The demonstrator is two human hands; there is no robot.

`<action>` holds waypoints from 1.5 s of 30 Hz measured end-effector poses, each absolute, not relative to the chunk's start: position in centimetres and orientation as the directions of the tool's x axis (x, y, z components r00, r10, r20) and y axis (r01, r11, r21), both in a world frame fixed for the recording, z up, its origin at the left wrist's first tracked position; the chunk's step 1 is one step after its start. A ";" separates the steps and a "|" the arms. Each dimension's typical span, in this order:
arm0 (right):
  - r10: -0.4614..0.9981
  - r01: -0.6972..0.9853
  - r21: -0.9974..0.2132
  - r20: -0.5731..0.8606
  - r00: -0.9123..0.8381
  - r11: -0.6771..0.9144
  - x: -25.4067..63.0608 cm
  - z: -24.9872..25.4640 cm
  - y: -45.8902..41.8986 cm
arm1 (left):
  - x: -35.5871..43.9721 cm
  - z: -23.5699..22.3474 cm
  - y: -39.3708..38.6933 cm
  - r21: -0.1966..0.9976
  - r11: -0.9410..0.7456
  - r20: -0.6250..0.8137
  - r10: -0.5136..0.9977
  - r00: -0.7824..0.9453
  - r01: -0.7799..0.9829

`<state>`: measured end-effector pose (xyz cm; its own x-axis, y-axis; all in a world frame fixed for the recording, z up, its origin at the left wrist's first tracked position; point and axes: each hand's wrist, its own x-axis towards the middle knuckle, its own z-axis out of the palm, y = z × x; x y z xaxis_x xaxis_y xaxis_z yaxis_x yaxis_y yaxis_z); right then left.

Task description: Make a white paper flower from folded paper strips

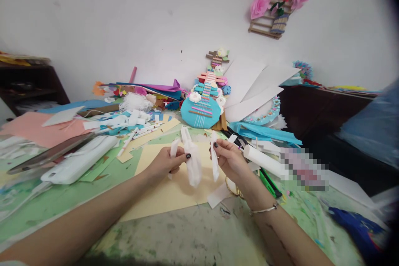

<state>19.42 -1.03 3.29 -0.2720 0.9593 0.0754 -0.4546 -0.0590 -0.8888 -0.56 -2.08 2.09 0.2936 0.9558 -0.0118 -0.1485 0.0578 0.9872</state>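
My left hand [170,160] pinches strips of thin white paper between thumb and fingers. A wider, crumpled white paper piece [193,162] hangs down past my left thumb. Just to the right, my right hand [230,156] has its fingertips closed on a narrow white paper strip [215,162], held upright and apart from the left pieces. Both hands are above a pale yellow sheet [165,197]. Beneath my right wrist, gold loops [232,186] show partly, their kind hidden. A white paper scrap [218,195] lies beside them.
Behind my hands stands a blue lute-shaped craft [195,115] with paper flowers. Left are a white power strip [79,160], a pink sheet [46,129] and paper scraps. Right are a white paper roll [264,161], a green utility knife [268,183] and blue folded paper [264,132].
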 end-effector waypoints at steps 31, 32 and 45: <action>0.978 -0.247 -0.966 -0.026 -0.205 -0.077 15.3 0.8 -2.3 | -0.4 1.3 -1.7 0.989 -0.110 0.076 0.953 0.295 0.101; 0.980 -0.246 -0.967 -0.020 -0.198 -0.070 15.2 0.8 -2.2 | -0.4 1.4 -1.8 0.988 -0.117 0.082 0.951 0.297 0.101; 0.995 -0.234 -0.971 0.071 -0.070 0.053 14.3 1.1 -2.9 | -0.3 1.5 -2.4 0.991 -0.127 0.107 0.939 0.328 0.038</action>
